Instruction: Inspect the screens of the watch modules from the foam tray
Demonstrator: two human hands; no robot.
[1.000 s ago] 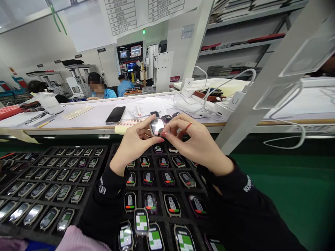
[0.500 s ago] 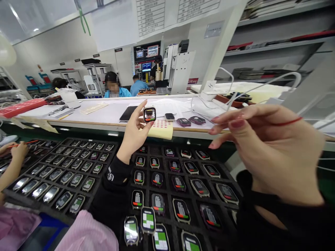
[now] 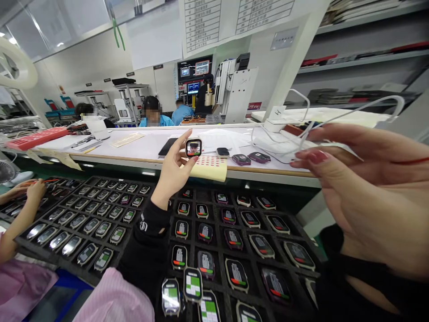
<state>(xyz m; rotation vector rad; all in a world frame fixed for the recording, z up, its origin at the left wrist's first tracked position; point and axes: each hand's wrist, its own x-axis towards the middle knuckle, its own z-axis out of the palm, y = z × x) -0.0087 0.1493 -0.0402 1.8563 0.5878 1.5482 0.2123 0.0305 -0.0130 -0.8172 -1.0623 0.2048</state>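
Mid-frame, left hand (image 3: 172,172) pinching a small watch body (image 3: 193,148) upright between thumb and fingertips. Right hand (image 3: 365,188), frame right, loosely open, gripping nothing. Below, black compartment tray (image 3: 295,223) filled with lit watch bodies; sleeve lettering unreadable.

I see white bench (image 3: 140,150) running across frame, wood-edged front. On it: dark phone (image 3: 166,147) lying flat; yellow sheet of red dots (image 3: 209,166) overhanging front edge; three small watch bodies (image 3: 241,158) in row just beside sheet; white cables (image 3: 284,134) looping at right end; red tray (image 3: 33,138) at far left. Below bench, I note two black compartment trays (image 3: 100,214) side by side on lower surface, lit-screen watch units (image 3: 206,233) one per cell.
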